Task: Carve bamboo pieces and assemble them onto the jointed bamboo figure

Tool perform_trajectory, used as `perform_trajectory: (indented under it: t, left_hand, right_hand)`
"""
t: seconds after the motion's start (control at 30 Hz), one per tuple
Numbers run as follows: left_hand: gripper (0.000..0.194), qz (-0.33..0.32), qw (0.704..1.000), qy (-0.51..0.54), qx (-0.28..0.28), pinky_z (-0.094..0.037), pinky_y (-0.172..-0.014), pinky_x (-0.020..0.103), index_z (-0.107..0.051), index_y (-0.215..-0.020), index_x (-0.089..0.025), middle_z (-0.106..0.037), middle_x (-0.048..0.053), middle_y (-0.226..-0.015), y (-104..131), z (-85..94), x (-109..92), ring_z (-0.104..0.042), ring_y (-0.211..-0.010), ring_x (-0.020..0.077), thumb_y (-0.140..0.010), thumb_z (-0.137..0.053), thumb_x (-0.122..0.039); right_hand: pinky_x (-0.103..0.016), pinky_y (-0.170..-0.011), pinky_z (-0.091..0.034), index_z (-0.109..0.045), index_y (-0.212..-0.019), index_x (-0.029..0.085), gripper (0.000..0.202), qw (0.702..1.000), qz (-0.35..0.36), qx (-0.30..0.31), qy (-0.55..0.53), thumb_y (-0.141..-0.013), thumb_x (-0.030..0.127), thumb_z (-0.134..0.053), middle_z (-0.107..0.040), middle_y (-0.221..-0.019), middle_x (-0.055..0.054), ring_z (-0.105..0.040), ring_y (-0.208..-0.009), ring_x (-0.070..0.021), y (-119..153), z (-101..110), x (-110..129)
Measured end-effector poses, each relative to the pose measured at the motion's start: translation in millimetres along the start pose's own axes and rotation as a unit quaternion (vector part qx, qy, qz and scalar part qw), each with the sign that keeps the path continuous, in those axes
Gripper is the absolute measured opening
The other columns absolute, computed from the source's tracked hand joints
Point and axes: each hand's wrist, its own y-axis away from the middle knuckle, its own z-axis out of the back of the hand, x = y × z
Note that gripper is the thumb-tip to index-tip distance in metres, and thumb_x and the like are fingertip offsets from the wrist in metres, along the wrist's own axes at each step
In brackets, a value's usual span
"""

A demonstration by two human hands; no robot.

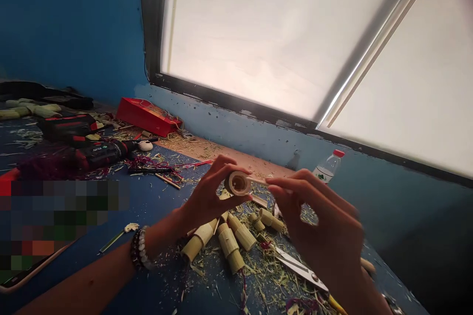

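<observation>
Near the middle of the head view, my left hand [216, 189] grips a short hollow bamboo piece [239, 183] between thumb and fingers, its round opening facing me. My right hand [314, 216] pinches a thin pale stick [258, 180], whose far end meets the right rim of the bamboo piece. Whether the tip touches the rim or enters it is too small to tell. Below the hands, several bamboo pieces [229, 246] lie among shavings on the blue table [148, 211]. Scissors [301, 268] with yellow handles rest beside my right forearm.
A black and red power drill [101, 152] and a red box [148, 117] are at the left. A clear bottle [328, 167] with a red cap stands by the wall at the right. A blurred-out patch [55, 221] covers the lower left. Purple threads [148, 163] lie near the drill.
</observation>
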Motion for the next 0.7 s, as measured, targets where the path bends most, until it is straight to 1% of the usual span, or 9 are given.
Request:
perform_trajectory:
  t: [0.1, 0.17, 0.27, 0.33, 0.4, 0.47, 0.53, 0.63, 0.7]
  left_hand:
    - [0.027, 0.062, 0.997, 0.046, -0.030, -0.050, -0.084, 0.033, -0.066, -0.107, -0.022, -0.061, 0.005, -0.098, -2, 0.5, -2, -0.057, -0.095, 0.0194, -0.091, -0.070, -0.043]
    - [0.027, 0.129, 0.983, 0.124, -0.041, -0.050, -0.078, 0.031, -0.064, -0.106, -0.022, -0.062, 0.002, -0.091, -3, 0.3, -1, -0.058, -0.084, 0.0163, -0.092, -0.068, -0.045]
    - [0.036, 0.208, 0.946, 0.243, -0.049, -0.051, -0.073, 0.029, -0.061, -0.111, -0.022, -0.064, 0.001, -0.086, -6, 0.3, 3, -0.060, -0.075, 0.0141, -0.087, -0.072, -0.047]
    - [0.038, 0.236, 0.924, 0.297, -0.043, -0.052, -0.073, 0.030, -0.061, -0.111, -0.021, -0.065, 0.002, -0.085, -9, 0.8, 7, -0.061, -0.074, 0.0144, -0.086, -0.074, -0.047]
    - [0.038, 0.246, 0.902, 0.354, -0.031, -0.053, -0.073, 0.031, -0.062, -0.112, -0.021, -0.067, 0.004, -0.087, -10, 1.5, 9, -0.063, -0.076, 0.0158, -0.088, -0.070, -0.049]
    - [0.035, 0.241, 0.880, 0.410, -0.002, -0.054, -0.071, 0.034, -0.061, -0.110, -0.022, -0.068, 0.006, -0.088, -11, 2.2, 9, -0.065, -0.077, 0.0178, -0.093, -0.060, -0.052]
    - [0.035, 0.229, 0.869, 0.439, 0.023, -0.054, -0.069, 0.035, -0.061, -0.103, -0.022, -0.067, 0.007, -0.086, -12, 2.8, 7, -0.065, -0.077, 0.0199, -0.098, -0.048, -0.054]
    - [0.040, 0.221, 0.866, 0.448, 0.020, -0.054, -0.066, 0.036, -0.060, -0.093, -0.021, -0.061, 0.007, -0.076, -11, 3.8, 4, -0.062, -0.071, 0.0194, -0.101, -0.037, -0.052]
    - [0.040, 0.226, 0.859, 0.459, 0.009, -0.054, -0.067, 0.036, -0.060, -0.091, -0.020, -0.058, 0.005, -0.073, -11, 4.7, 2, -0.060, -0.067, 0.0181, -0.102, -0.036, -0.050]
  right_hand:
    - [-0.026, -0.049, -0.043, -0.070, -0.093, 0.025, 0.010, 0.997, -0.040, -0.063, -0.020, -0.096, 0.018, -0.063, -0.062, -0.073, 0.001, -0.052, -0.056, -0.0114, 0, 2, -4]
    - [-0.025, -0.050, -0.046, -0.073, -0.094, 0.026, 0.010, 0.991, -0.092, -0.080, -0.051, -0.096, 0.022, -0.064, -0.065, -0.074, 0.000, -0.055, -0.058, -0.0122, 1, -2, -10]
    - [-0.023, -0.044, -0.046, -0.078, -0.101, 0.026, 0.013, 0.975, -0.173, -0.074, -0.122, -0.094, 0.030, -0.067, -0.069, -0.072, 0.000, -0.054, -0.051, -0.0108, 3, -10, -23]
    - [-0.022, -0.039, -0.044, -0.079, -0.103, 0.025, 0.016, 0.962, -0.209, -0.059, -0.166, -0.093, 0.034, -0.070, -0.069, -0.065, 0.000, -0.047, -0.043, -0.0089, 3, -14, -30]
    - [-0.022, -0.038, -0.044, -0.079, -0.102, 0.023, 0.018, 0.955, -0.222, -0.048, -0.190, -0.092, 0.035, -0.070, -0.070, -0.064, 0.000, -0.044, -0.040, -0.0081, 2, -15, -34]
    - [-0.022, -0.039, -0.045, -0.079, -0.101, 0.023, 0.017, 0.959, -0.214, -0.033, -0.184, -0.092, 0.034, -0.069, -0.074, -0.072, -0.002, -0.048, -0.041, -0.0083, 0, -14, -32]
    - [-0.022, -0.041, -0.047, -0.078, -0.099, 0.023, 0.015, 0.972, -0.180, -0.016, -0.152, -0.094, 0.030, -0.066, -0.075, -0.076, -0.002, -0.054, -0.045, -0.0098, -1, -13, -27]
    - [-0.022, -0.049, -0.049, -0.076, -0.100, 0.022, 0.015, 0.992, -0.091, 0.002, -0.087, -0.096, 0.020, -0.061, -0.075, -0.079, -0.001, -0.062, -0.057, -0.0112, 0, -13, -18]
    - [-0.022, -0.051, -0.048, -0.073, -0.106, 0.021, 0.018, 0.998, -0.034, 0.010, -0.050, -0.096, 0.014, -0.059, -0.073, -0.079, -0.001, -0.061, -0.059, -0.0101, 3, -14, -14]
